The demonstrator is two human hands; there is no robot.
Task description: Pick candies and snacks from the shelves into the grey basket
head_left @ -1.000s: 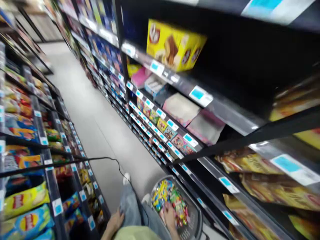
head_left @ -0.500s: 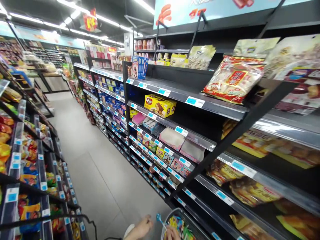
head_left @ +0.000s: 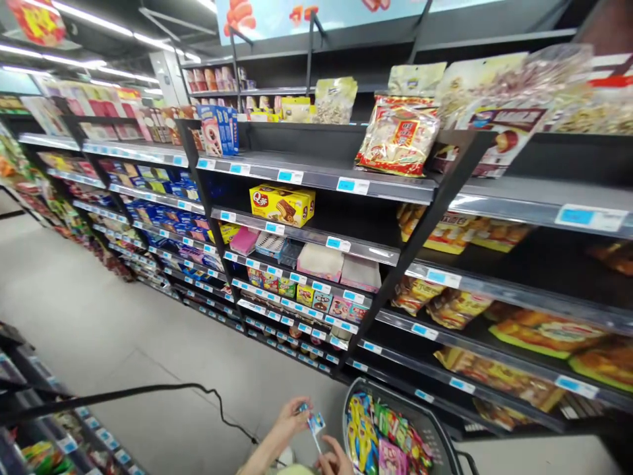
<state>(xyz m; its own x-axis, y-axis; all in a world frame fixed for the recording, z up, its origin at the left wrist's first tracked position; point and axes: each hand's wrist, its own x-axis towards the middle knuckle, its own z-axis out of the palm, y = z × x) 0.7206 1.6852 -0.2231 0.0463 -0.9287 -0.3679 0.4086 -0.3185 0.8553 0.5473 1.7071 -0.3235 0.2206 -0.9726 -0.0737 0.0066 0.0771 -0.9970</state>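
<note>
My right hand, low in the view, pinches the white stick of a lollipop with a blue-and-white wrapped head. Just left of that head, my left hand has its fingers closed around a small blue item, too small to make out. To the right of both hands stands a dark grey shopping basket. Inside it are yellow-and-blue packets, green and red packets and a pink packet.
A long black shelf unit runs along the aisle, with a yellow snack box and bagged breads. A black cable crosses above the grey floor. Another rack stands at lower left.
The view has turned right, so more of the basket shows. My left hand has come up beside the lollipop and closed on a small blue item. The lollipop remains in my right hand.
</note>
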